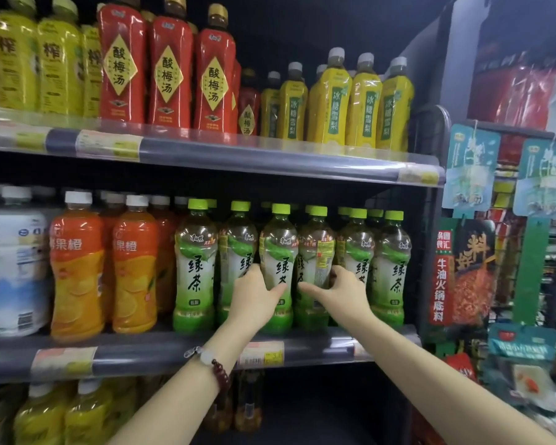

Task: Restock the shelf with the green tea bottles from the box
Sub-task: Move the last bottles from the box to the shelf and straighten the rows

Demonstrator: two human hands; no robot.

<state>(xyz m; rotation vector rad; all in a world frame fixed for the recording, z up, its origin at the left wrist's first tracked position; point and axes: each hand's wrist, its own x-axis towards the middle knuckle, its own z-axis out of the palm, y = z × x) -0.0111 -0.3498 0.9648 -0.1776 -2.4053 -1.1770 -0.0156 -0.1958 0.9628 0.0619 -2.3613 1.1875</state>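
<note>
Several green tea bottles with lime-green caps stand in a row on the middle shelf [161, 354]. My left hand [254, 297] is wrapped around the lower half of one green tea bottle [278, 248] at the front of the row. My right hand [341, 292] grips the neighbouring green tea bottle [316, 252], whose label is turned sideways. Both bottles stand upright on the shelf, touching each other. The box is not in view.
Orange juice bottles [135, 264] and white bottles [13, 268] fill the shelf to the left. The upper shelf [238, 155] holds red and yellow bottles. A side rack with hanging packets [463, 268] stands to the right. Yellow bottles [87, 415] sit on the shelf below.
</note>
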